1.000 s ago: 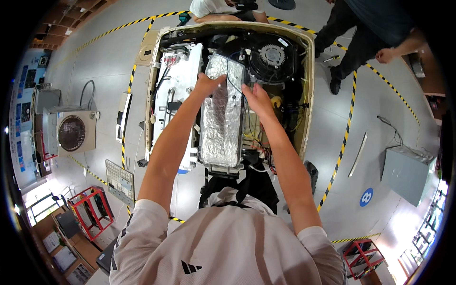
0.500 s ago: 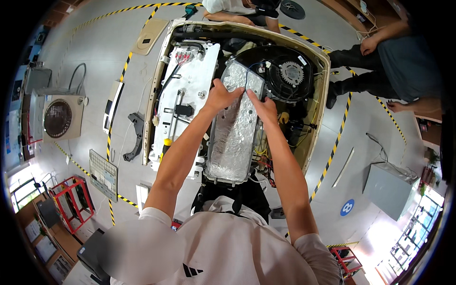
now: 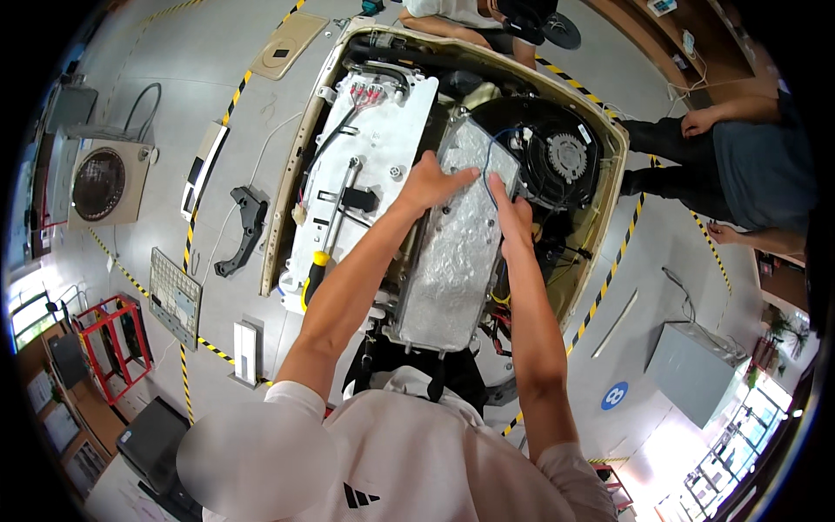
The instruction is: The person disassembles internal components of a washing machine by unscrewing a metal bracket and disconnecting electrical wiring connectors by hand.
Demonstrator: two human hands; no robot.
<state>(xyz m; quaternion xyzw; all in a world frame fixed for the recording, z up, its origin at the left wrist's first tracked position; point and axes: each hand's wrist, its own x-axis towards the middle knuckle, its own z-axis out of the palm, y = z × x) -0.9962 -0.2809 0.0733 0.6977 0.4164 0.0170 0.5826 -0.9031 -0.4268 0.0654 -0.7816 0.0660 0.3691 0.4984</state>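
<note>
Inside an opened appliance cabinet lies a long foil-covered housing (image 3: 448,270). My left hand (image 3: 432,184) grips its upper left edge, thumb stretched across the foil and fingertips partly hidden. My right hand (image 3: 515,217) is on the right edge, index finger raised beside a thin dark blue wire (image 3: 490,155), other fingers curled and partly hidden. A black round blower unit with a toothed metal disc (image 3: 568,157) sits at upper right. Left of the housing is a white metal panel (image 3: 391,113) with wires and a screwdriver with a yellow handle (image 3: 315,274) lying on it.
The cabinet's cream rim (image 3: 278,217) surrounds the parts. A co-worker (image 3: 444,17) crouches at the far side; another (image 3: 757,165) is at the right. A black bracket (image 3: 243,235), grid panel (image 3: 174,296), washing-machine-like unit (image 3: 109,183) and grey box (image 3: 691,370) are on the floor (image 3: 591,409).
The view has turned, moving the cabinet and my hands rightward in the picture. Both hands remain at the housing's upper part. The screwdriver has come into view from behind my left forearm.
</note>
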